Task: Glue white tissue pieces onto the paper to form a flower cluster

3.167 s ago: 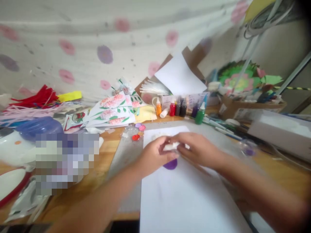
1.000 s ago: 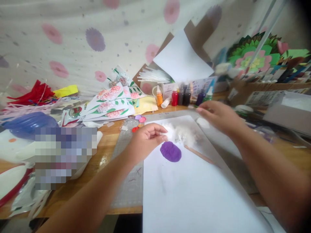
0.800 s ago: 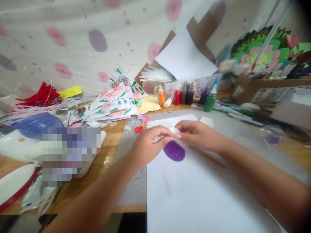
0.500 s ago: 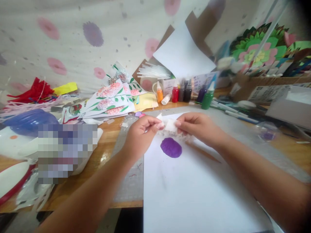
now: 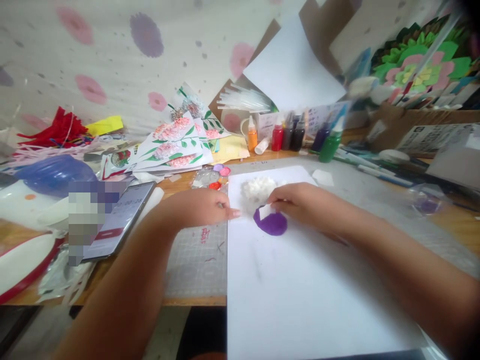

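My right hand (image 5: 300, 200) pinches a small white paper piece (image 5: 265, 212) over the upper part of a purple oval patch (image 5: 273, 226). Whether the piece touches the purple cannot be told. My left hand (image 5: 204, 207) is closed, its fingertips pressed together at the left edge of the white sheet (image 5: 292, 300); anything between them is too small to make out. Behind the purple patch lies a heap of small white pieces (image 5: 258, 187). The tip of a thin brown stick shows beneath my right forearm, mostly hidden.
A clear palette (image 5: 206, 177) with orange-red and pink paint sits left of the sheet. Paint bottles (image 5: 277, 138) line the back, beside flower pictures (image 5: 176, 145). On the left are a phone (image 5: 118, 220) and a blue bowl (image 5: 56, 172); a cardboard box (image 5: 416, 135) stands right.
My hands have moved apart, the left one leftward and down. The right has lowered with the white piece to the purple patch. The white heap is now uncovered, and the view has shifted slightly.
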Demonstrator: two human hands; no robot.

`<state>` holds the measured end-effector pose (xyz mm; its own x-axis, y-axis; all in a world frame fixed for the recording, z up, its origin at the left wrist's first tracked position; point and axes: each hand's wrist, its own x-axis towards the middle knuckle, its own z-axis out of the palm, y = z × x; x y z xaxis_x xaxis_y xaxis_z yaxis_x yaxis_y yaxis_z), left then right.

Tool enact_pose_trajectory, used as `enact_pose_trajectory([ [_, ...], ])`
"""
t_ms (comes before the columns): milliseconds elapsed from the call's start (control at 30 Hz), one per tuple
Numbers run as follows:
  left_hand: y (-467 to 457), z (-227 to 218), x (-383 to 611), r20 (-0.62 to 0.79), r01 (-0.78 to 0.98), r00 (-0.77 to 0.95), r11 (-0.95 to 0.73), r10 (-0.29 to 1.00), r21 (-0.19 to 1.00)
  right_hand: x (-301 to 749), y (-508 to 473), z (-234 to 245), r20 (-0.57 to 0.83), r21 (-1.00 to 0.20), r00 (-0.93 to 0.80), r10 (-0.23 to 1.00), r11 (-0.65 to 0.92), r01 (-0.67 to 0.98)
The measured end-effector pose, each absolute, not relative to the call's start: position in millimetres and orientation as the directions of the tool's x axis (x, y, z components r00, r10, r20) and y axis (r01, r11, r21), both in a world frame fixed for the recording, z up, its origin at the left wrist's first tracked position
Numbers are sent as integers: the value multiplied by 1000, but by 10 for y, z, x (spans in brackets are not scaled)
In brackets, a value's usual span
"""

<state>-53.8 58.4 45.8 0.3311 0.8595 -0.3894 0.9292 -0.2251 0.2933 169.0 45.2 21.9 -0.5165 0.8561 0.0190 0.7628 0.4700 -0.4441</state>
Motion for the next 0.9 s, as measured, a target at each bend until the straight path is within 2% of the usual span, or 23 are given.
enact_pose_trajectory([
  [167, 509, 361, -311, -239, 752, 554, -357, 797, 554, 1632, 447, 234, 3, -368, -580, 815, 540, 757],
  [233, 465, 294, -210, -224, 717, 584, -366, 781, 594, 1615, 421, 254, -32, -345, -594, 804, 549, 761],
  [333, 437, 200, -151, -214, 696, 605, -379, 767, 610, 1671, 334, 277, 6, -238, -576, 817, 561, 793],
  [433, 460, 137, -173, -236, 700, 610, -375, 756, 608, 1848, 191, 279, 93, -73, -426, 900, 433, 899],
  [533, 497, 110, -194, -273, 710, 599, -341, 753, 616, 2040, 35, 241, -17, 70, -216, 976, 217, 974],
  [633, 517, 107, -188, -284, 695, 602, -314, 746, 647, 2125, -67, 191, -135, 184, -103, 985, 127, 975],
  [733, 503, 104, -175, -256, 687, 612, -342, 749, 641, 2116, -82, 188, -207, 181, -99, 973, 138, 974],
  [900, 424, 103, -143, -131, 697, 617, -461, 776, 550, 2107, 28, 262, -321, 127, -140, 937, 189, 974],
])
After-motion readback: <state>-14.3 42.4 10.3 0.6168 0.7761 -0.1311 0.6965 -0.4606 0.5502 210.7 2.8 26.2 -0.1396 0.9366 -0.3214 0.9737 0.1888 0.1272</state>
